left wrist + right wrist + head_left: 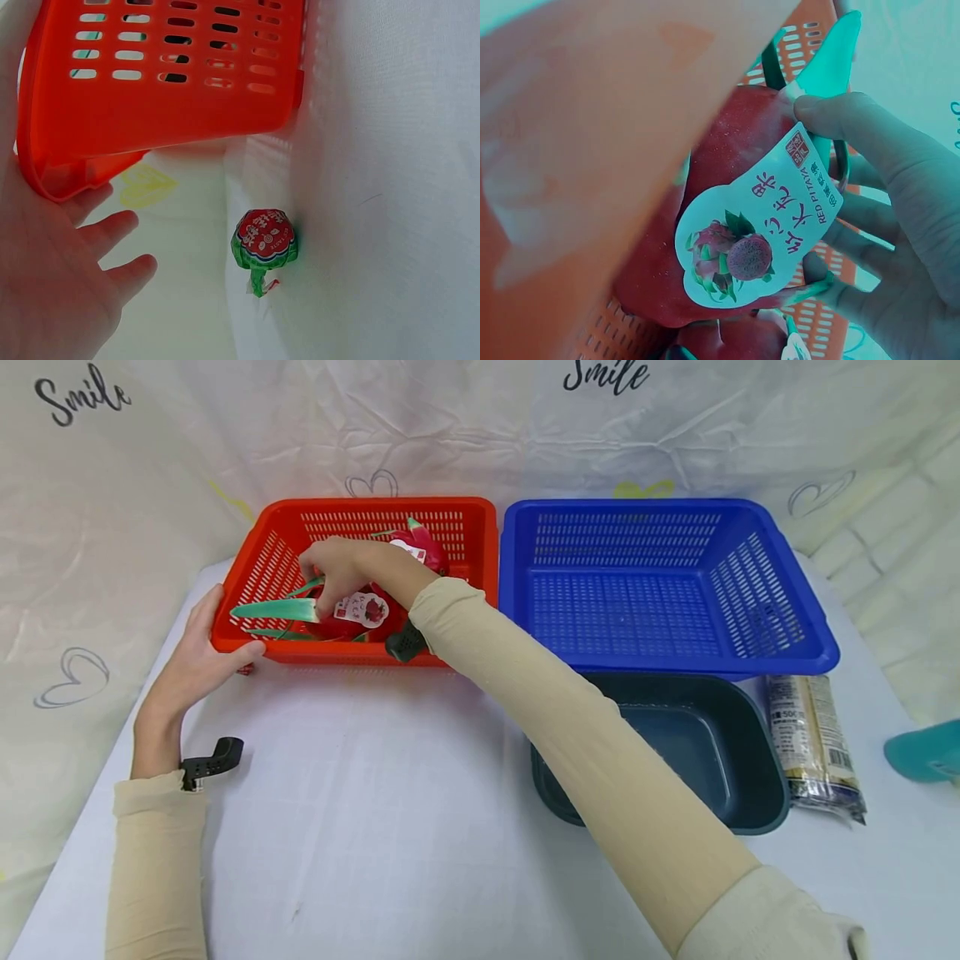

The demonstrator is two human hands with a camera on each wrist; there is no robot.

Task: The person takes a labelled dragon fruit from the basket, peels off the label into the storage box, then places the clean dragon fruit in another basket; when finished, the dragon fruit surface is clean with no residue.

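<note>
My right hand (pixel 339 568) reaches into the red basket (pixel 465 508) and grips a red dragon fruit (pixel 742 120) with long green leaf tips. In the right wrist view the thumb presses near the base of a leaf, with the fingers around the fruit's far side. A white "RED PITAYA" label (pixel 776 217) faces up. Another dragon fruit (pixel 432 550) lies behind it in the basket. At the basket's front left corner, my left hand (pixel 197 652) touches the rim, its fingers extended along the outside. A wrapped candy (pixel 264 238) in red and green sits on the table below that corner.
Right of the red basket stands a blue basket (pixel 637 505). A dark green basin (pixel 772 785) is in front of it, partly covered by my right forearm. Beside the basin lies a printed plastic packet (pixel 813 743). A teal object (pixel 922 752) is at the right edge.
</note>
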